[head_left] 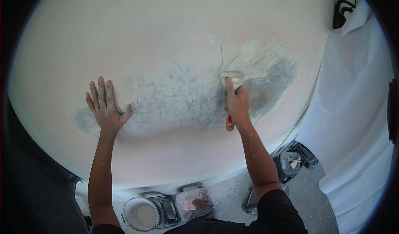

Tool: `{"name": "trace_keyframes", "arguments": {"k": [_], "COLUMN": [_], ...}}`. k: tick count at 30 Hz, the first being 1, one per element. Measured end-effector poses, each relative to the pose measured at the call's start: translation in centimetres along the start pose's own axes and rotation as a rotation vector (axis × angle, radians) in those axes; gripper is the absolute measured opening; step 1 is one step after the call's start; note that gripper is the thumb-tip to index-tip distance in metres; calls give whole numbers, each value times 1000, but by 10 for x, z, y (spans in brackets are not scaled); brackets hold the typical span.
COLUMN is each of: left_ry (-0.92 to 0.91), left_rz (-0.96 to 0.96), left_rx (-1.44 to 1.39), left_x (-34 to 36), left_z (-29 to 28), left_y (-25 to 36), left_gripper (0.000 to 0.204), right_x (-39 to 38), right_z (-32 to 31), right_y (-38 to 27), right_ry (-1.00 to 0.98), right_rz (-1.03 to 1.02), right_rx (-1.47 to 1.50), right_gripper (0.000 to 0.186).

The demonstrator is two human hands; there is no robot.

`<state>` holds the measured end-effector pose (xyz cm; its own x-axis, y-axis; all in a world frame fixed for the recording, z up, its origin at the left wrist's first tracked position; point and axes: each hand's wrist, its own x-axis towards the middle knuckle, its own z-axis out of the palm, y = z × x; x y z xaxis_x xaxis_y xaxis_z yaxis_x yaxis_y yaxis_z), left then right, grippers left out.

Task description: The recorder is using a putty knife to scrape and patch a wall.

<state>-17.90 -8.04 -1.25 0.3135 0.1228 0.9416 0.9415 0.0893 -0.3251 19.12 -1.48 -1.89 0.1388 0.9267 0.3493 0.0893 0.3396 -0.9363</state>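
Note:
My right hand is closed round the handle of a scraper, its orange handle end showing below my fist. The scraper's wide blade meets the wall over a rough grey patch where the pale surface is scratched and worn. My left hand lies flat on the wall with its fingers spread, towards the left end of the same patch. Pale dust coats its fingers. Slight motion blur softens the blade.
Below on the dusty floor stand a white bucket of pale material and a dark-edged container. Further right sits another dark container with a whitish lump. White sheeting hangs at the right; dark cloth lies left.

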Motion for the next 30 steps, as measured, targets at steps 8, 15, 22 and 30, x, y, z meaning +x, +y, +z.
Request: {"name": "trace_keyframes", "arguments": {"k": [8,15,22,30], "left_ry": [-3,-31,-38,-95], "left_rz": [6,-2,-27,-72], "left_rx": [-23,-25,-31,-58], "left_x": [0,1,-2,-4], "left_z": [-1,-3,-7,-12], "left_y": [0,-1,-5,-9], "left_gripper": [81,81,82,81], "right_x": [-17,-18,-23,-75], "right_z": [13,2,6,-10], "right_y": [21,0,4,29], "right_ry": [-135,-131,-160,-99], "right_rz": [133,257,207,270], "right_rx": [29,195,95,39], "right_gripper": [48,48,47,39]}}
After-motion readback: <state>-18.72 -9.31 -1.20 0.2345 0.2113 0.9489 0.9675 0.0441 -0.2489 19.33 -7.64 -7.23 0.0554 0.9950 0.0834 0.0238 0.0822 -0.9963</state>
